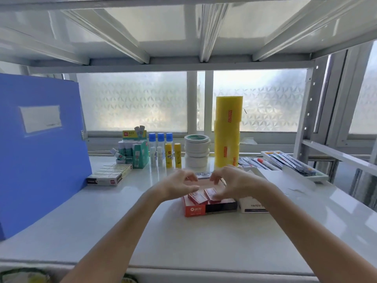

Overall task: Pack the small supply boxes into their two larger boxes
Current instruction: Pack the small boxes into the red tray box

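Observation:
An open red larger box [194, 210] lies on the white shelf in the middle. Two small red supply boxes [197, 197] [212, 194] sit inside it, side by side and slightly tilted. My left hand [179, 185] hovers over the box's left side with fingers curled and apart, holding nothing. My right hand [230, 183] hovers over the right side, fingers spread just above the small boxes. A white larger box [252, 206] marked "PAPER" lies right of the red one, partly hidden by my right wrist. Its contents cannot be seen.
A blue file box [38, 152] stands at the left, with a flat staples box [109, 174] beside it. Behind are glue sticks [172, 155], stacked white tape rolls [196, 151], a tall yellow tape stack [228, 131] and a pen tray [293, 163]. A shelf frame runs overhead.

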Demonstrator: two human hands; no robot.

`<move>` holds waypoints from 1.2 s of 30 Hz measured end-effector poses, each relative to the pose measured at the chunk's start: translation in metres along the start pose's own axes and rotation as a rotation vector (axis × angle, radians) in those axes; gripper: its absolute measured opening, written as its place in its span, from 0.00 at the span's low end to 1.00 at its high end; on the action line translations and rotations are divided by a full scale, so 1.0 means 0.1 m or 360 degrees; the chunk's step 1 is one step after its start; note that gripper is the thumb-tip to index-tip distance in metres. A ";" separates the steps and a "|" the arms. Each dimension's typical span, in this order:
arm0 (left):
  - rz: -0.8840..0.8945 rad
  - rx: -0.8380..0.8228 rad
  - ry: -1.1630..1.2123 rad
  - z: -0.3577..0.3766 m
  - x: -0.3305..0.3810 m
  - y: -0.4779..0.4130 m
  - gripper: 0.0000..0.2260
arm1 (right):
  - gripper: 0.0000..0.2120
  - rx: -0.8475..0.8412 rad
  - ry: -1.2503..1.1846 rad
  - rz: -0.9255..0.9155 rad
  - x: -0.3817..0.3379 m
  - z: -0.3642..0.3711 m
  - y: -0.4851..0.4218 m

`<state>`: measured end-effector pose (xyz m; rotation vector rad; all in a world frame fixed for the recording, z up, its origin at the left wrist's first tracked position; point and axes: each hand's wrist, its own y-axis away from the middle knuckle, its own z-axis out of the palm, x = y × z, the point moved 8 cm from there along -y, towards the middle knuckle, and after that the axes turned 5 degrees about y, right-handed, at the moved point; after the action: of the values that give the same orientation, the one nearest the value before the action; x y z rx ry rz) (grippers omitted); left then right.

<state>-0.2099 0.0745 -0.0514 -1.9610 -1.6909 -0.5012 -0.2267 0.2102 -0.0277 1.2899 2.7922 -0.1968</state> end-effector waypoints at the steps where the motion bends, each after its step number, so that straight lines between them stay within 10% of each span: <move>1: -0.0007 0.0007 -0.0029 -0.01 -0.01 0.03 0.22 | 0.27 -0.0036 0.0019 -0.0016 0.00 0.02 0.00; 8: -0.0074 0.0034 -0.0652 0.14 0.16 0.14 0.21 | 0.19 -0.0060 0.0210 -0.0084 -0.13 0.16 -0.06; 36: 0.0083 -0.0141 -0.0109 0.05 0.00 0.28 0.22 | 0.20 0.0077 -0.0227 -0.0119 -0.25 0.23 -0.04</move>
<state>-0.1822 0.0738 -0.0590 -2.1020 -1.6800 -0.5032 -0.2139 0.1852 -0.0476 1.1329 2.7322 -0.3475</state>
